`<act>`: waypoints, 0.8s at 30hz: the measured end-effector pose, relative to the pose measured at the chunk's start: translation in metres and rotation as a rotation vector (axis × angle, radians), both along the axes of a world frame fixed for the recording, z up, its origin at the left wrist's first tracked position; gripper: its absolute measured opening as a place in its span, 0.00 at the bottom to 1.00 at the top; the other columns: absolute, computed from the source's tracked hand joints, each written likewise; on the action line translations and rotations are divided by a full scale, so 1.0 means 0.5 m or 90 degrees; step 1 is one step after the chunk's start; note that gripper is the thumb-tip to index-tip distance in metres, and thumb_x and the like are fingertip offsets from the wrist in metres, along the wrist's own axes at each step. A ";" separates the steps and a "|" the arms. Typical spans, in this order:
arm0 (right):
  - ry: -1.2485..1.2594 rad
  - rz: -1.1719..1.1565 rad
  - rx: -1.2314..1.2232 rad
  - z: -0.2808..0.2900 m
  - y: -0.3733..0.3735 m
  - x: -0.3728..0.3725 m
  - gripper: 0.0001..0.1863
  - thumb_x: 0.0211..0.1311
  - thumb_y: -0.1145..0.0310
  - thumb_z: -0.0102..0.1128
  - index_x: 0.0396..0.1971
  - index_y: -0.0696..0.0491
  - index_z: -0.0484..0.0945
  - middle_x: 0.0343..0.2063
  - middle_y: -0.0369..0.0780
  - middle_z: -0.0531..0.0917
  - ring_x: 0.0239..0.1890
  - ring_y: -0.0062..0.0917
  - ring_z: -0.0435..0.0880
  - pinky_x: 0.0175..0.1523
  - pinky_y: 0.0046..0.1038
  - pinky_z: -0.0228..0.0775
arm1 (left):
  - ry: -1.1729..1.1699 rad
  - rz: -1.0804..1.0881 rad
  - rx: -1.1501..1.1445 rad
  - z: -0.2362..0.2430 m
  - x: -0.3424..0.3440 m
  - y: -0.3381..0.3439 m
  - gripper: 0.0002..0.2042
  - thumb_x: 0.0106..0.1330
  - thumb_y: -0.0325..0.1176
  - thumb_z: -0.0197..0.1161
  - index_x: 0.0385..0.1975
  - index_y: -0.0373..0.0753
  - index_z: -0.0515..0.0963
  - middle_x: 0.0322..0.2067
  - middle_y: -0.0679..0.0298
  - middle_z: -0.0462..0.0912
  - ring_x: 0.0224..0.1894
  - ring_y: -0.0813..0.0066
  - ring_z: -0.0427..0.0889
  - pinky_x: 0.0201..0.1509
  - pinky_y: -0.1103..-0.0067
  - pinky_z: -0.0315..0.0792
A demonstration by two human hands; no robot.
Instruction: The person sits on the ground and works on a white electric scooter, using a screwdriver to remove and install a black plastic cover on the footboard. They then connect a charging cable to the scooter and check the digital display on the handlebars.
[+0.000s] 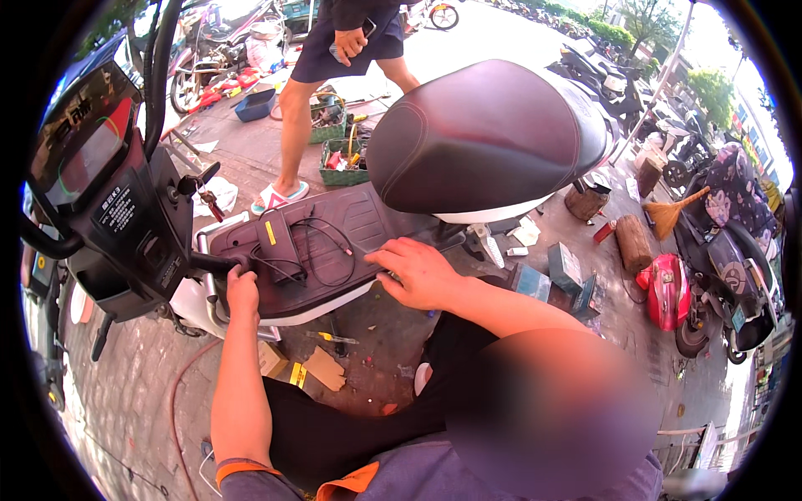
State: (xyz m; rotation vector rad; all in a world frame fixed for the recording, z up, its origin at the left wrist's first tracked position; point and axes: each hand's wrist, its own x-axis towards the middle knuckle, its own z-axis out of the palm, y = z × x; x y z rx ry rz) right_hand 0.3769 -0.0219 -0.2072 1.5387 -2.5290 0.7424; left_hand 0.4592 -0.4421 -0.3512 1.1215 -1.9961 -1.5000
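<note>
An electric scooter stands across the view, its grey footboard point(359, 219) in front of me. My left hand point(243, 292) is closed at the footboard's front end, by a black tube-like part point(210, 263) below the steering column. What its fingers grip is too hidden to tell. On the footboard lies a flat black box point(273, 236) with a yellow label, and black cables point(316, 247) loop beside it. My right hand point(418, 271) hovers at the footboard's near edge, palm down, fingers apart, holding nothing. The dark seat point(489, 138) rises beyond that hand.
Keys point(213, 204) hang from the scooter's front panel. Another person's leg point(294, 125) is on the far side, near green baskets point(342, 163) of tools. Torn cardboard point(324, 369) and a yellow-handled tool point(332, 337) lie on the ground. Boxes point(565, 267) and log stumps point(632, 242) stand right.
</note>
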 end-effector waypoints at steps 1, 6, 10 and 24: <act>0.004 -0.013 -0.005 -0.019 0.012 -0.005 0.16 0.65 0.67 0.65 0.53 0.49 0.82 0.45 0.41 0.84 0.51 0.41 0.83 0.57 0.43 0.78 | 0.023 0.019 -0.021 0.011 0.005 -0.020 0.31 0.65 0.31 0.60 0.71 0.34 0.71 0.53 0.53 0.82 0.49 0.65 0.80 0.53 0.74 0.71; -0.096 -0.035 0.051 -0.073 0.046 -0.005 0.12 0.68 0.59 0.63 0.45 0.50 0.84 0.37 0.45 0.88 0.44 0.46 0.87 0.49 0.48 0.79 | 0.080 -0.006 0.110 0.090 0.040 0.067 0.26 0.73 0.37 0.60 0.71 0.41 0.72 0.61 0.58 0.78 0.63 0.63 0.76 0.63 0.63 0.71; -0.114 0.025 0.343 -0.089 0.044 -0.008 0.17 0.68 0.56 0.65 0.50 0.48 0.85 0.43 0.45 0.89 0.51 0.44 0.87 0.54 0.48 0.78 | 0.198 0.022 0.050 0.138 0.077 0.086 0.17 0.77 0.34 0.61 0.62 0.40 0.77 0.55 0.63 0.81 0.57 0.74 0.78 0.63 0.71 0.72; -0.149 0.083 0.510 -0.105 0.076 0.008 0.22 0.70 0.51 0.65 0.57 0.48 0.83 0.52 0.41 0.88 0.59 0.42 0.84 0.59 0.47 0.77 | -0.077 -0.465 -0.485 0.282 0.239 0.298 0.10 0.75 0.35 0.66 0.40 0.32 0.82 0.33 0.55 0.82 0.35 0.61 0.82 0.44 0.69 0.75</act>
